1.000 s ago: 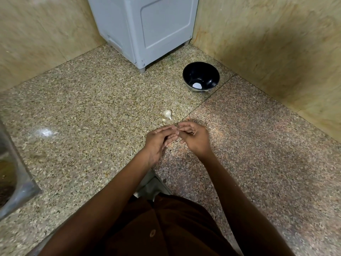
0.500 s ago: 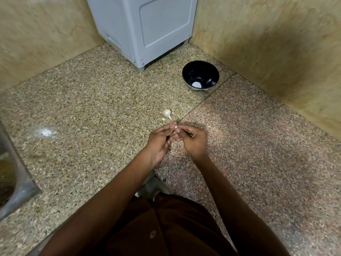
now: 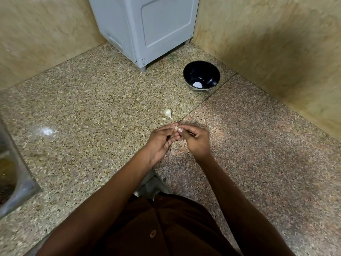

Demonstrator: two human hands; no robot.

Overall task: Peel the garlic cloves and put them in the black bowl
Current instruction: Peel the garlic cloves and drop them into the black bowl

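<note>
My left hand [image 3: 160,141] and my right hand [image 3: 196,140] meet fingertip to fingertip over the granite counter, both pinching one small garlic clove [image 3: 176,128], most of it hidden by the fingers. Just beyond them a whitish garlic piece [image 3: 167,112] lies on the counter with a smaller bit [image 3: 164,119] beside it. The black bowl [image 3: 207,72] stands farther back to the right, near the wall, with a pale piece [image 3: 197,84] at its bottom.
A grey appliance [image 3: 147,28] stands in the back corner between beige tiled walls [image 3: 267,43]. A steel sink's rim [image 3: 20,174] shows at the left edge. A seam runs across the counter [image 3: 83,108] from the bowl toward my hands.
Both hands stayed together on the clove, with the fingertips shifting slightly as they work on it. The bowl and the loose garlic have not moved.
</note>
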